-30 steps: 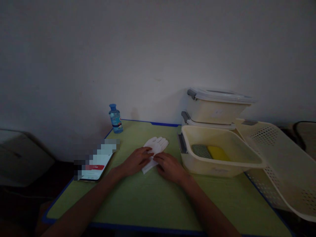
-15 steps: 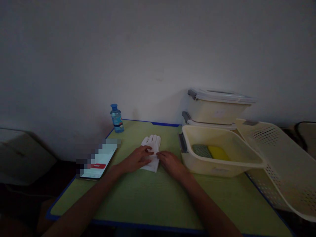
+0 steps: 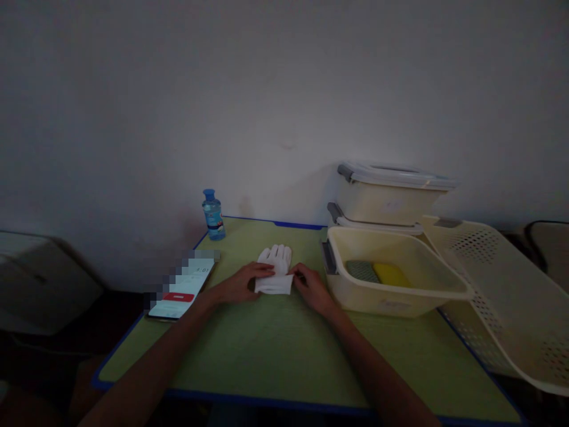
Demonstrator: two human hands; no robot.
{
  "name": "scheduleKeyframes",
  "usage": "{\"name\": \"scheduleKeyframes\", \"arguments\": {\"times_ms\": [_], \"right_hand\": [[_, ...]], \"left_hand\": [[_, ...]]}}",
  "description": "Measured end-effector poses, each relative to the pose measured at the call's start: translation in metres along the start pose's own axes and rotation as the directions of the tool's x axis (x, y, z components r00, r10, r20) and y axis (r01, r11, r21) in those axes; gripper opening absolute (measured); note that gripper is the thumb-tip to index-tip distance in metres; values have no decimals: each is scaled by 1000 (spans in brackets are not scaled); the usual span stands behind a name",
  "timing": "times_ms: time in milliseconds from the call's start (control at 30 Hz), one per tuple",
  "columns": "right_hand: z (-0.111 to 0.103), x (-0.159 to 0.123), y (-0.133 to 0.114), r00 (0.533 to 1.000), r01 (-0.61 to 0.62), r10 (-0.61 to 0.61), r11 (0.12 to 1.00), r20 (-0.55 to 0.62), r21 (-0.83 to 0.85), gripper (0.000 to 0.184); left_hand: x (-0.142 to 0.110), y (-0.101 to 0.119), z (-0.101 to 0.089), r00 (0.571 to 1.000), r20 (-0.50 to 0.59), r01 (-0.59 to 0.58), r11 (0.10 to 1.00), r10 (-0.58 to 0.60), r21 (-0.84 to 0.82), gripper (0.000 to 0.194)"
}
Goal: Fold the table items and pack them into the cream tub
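A white glove (image 3: 275, 261) lies on the table with its fingers pointing toward the wall. Its cuff end is turned up into a wide folded band (image 3: 274, 285). My left hand (image 3: 242, 283) grips the left edge of the glove, fingers over the top and thumb at the band's lower corner. On the other side, my right hand (image 3: 311, 287) pinches the right end of the band between thumb and fingertips.
A phone (image 3: 180, 296) lies at the table's left edge, with a blue bottle (image 3: 214, 216) behind it. To the right, an open cream bin (image 3: 400, 303) holds a grey-green and a yellow sponge (image 3: 390, 274). Lidded boxes (image 3: 393, 201) and a perforated basket (image 3: 511, 267) stand beyond.
The glove's cuff end, flat before, is now folded up toward the fingers. My left hand has moved to the glove's left edge, and my right hand has closed on the fold's right end.
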State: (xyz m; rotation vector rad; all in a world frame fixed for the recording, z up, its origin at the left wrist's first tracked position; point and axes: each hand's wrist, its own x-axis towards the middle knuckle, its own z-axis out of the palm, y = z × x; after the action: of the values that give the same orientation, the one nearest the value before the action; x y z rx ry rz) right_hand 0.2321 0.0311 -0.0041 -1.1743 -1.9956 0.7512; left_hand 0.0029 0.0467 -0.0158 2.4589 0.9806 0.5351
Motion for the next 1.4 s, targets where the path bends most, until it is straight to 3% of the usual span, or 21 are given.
{"name": "scheduleKeyframes", "arguments": {"times_ms": [233,433,567,733,833,900,967,1067,1267,1400], "right_hand": [[-3,-4,-1,995,69,-62,994,84,-85,17],[-4,-8,0,966,227,-197,957,169,-180,39],[-3,-7,1,955,266,-233,945,183,-187,42],[-1,-4,0,952,291,-257,927,168,-235,25],[-2,-3,-2,980,189,-164,947,115,-260,22],[-2,-3,-3,993,103,-86,960,76,-261,21],[-1,-2,-3,998,50,-42,973,40,-225,19],[1,-2,-2,999,38,-35,985,20,-170,17],[-1,-3,-3,994,102,-90,973,65,-207,15],[-3,-6,-6,992,104,-88,975,88,-197,14]], "left_hand": [[6,-1,6,993,-108,-51,999,50,-7,35],[5,11,-1,993,-114,16,993,-29,-119,28],[8,14,-2,995,-96,22,982,-40,-185,35],[4,5,-2,1000,-22,4,983,-8,-186,42],[1,4,-5,999,44,18,992,-12,-128,69],[1,6,-6,998,49,39,992,-33,-119,76],[2,9,-7,999,19,34,991,-32,-133,69],[6,12,-3,999,-44,14,988,-21,-154,42],[12,15,10,986,-164,25,999,-21,21,20],[10,25,4,994,-107,-24,986,6,-163,14]]}}
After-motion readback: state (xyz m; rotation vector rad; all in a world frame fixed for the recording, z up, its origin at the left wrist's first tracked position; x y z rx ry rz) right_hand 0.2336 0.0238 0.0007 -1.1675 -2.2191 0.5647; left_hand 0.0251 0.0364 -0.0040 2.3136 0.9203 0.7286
